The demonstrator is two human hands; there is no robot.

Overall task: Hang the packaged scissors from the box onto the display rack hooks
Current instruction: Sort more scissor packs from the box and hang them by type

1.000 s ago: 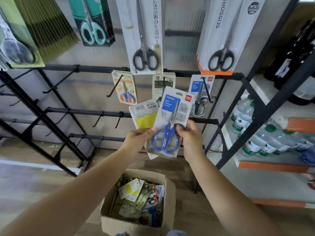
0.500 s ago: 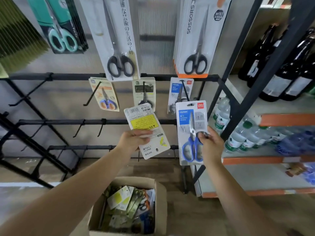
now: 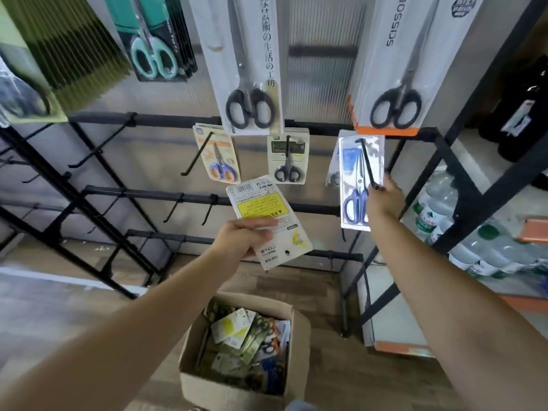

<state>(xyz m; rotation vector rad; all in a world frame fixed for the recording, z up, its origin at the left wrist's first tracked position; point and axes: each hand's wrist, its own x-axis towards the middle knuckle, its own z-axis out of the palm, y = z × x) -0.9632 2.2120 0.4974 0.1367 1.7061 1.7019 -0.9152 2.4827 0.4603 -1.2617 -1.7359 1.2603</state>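
Blue-handled scissors pack (image 3: 357, 185) on hook (image 3: 367, 164), pinched by right hand (image 3: 384, 200); left hand (image 3: 243, 240) grips yellow-label pack (image 3: 267, 215).

2 bare forearms, no sleeves, hands (image 3: 246, 238) ungloved

A wooden floor (image 3: 332, 369) carried an open cardboard box (image 3: 225, 393) at lower centre — full of packaged scissors (image 3: 246, 336) — and the black display rack (image 3: 98, 191) stood behind it, upper frame.
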